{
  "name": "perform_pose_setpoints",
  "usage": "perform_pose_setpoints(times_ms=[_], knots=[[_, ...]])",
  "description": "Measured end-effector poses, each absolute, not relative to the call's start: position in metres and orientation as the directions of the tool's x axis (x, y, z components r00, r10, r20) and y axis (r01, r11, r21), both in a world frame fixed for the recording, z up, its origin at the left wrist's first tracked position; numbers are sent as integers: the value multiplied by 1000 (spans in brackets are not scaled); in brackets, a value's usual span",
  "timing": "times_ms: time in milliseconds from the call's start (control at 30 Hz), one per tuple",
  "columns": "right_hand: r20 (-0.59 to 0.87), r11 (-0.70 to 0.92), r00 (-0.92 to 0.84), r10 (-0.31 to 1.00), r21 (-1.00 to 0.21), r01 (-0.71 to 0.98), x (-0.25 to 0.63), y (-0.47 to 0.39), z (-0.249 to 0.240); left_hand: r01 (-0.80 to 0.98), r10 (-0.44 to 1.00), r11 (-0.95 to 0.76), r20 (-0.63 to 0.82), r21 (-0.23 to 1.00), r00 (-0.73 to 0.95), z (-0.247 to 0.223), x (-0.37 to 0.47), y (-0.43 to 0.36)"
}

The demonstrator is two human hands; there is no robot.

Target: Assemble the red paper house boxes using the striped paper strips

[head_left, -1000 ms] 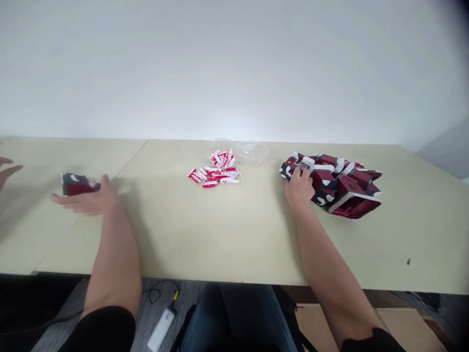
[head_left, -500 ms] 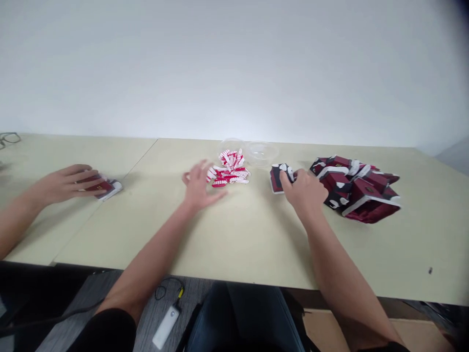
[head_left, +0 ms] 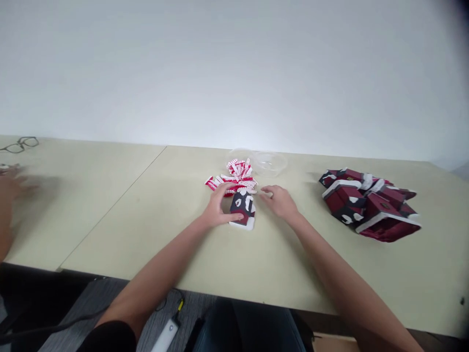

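Observation:
A dark red, black and white pouch lies on the table in front of me. My left hand is curved around its left side, thumb on its lower part and fingers at its top edge. To the pouch's upper right is my right hand, its fingers drawn together; anything between the fingertips is too small to make out. Just behind the pouch is a pile of small red and white striped pieces. On the right stands a heap of similar dark red pouches.
Two clear plastic dishes sit behind the striped pieces. Eyeglasses lie at the far left of the table. Another person's hand is at the left edge. A white power strip is on the floor.
The pouch has moved from the right to the middle, and my left hand is now on it. My right hand has moved left, off the pouch. The other person's hand has shifted left with its pouch.

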State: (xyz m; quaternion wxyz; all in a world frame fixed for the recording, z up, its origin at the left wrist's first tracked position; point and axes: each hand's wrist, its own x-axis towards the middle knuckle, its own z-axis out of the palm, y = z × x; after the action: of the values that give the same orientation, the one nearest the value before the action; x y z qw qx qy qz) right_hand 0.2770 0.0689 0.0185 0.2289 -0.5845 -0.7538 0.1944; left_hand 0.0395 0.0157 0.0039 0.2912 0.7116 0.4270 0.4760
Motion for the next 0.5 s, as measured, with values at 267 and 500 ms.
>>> perform_pose_setpoints(times_ms=[267,500], knots=[[165,273,-228,960,-346,898,247,80,3,240,897,-442,427,864,114,5,32,19],[194,242,-159,968,-564,790,278,71,13,227,947,-318,319,920,33,-2,46,20]])
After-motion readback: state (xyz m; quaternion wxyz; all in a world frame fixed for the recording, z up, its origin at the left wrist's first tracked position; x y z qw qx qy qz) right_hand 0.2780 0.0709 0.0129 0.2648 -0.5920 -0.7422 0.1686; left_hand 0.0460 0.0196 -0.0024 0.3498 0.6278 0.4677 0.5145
